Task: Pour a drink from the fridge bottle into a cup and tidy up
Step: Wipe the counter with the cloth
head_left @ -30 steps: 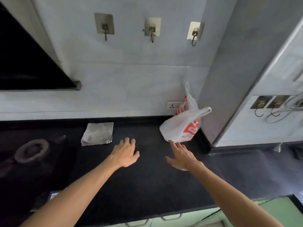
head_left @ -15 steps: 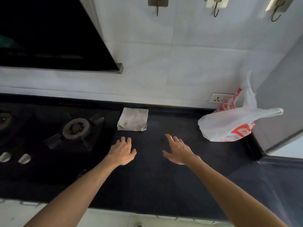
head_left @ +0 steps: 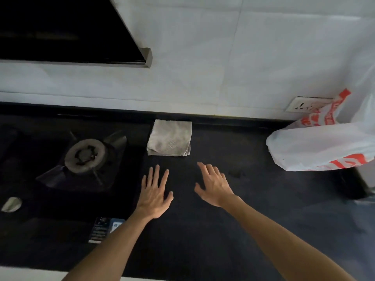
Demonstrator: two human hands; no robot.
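Observation:
No bottle or cup is in view. My left hand (head_left: 155, 192) hovers palm down over the dark countertop (head_left: 253, 230) with its fingers spread and straight, holding nothing. My right hand (head_left: 214, 184) is beside it, fingers extended forward, also empty. A folded grey cloth (head_left: 170, 137) lies on the counter against the back edge, just beyond both hands and apart from them.
A gas stove burner (head_left: 84, 155) sits on the left, with a knob (head_left: 11, 203) near the front. A white and orange plastic bag (head_left: 320, 147) stands at the right by a wall socket (head_left: 302, 105). A dark range hood (head_left: 71, 31) hangs upper left.
The view has swung left and down: the bag moved toward the right edge and the stove came into view. Both hands stay open and empty, nearer the cloth.

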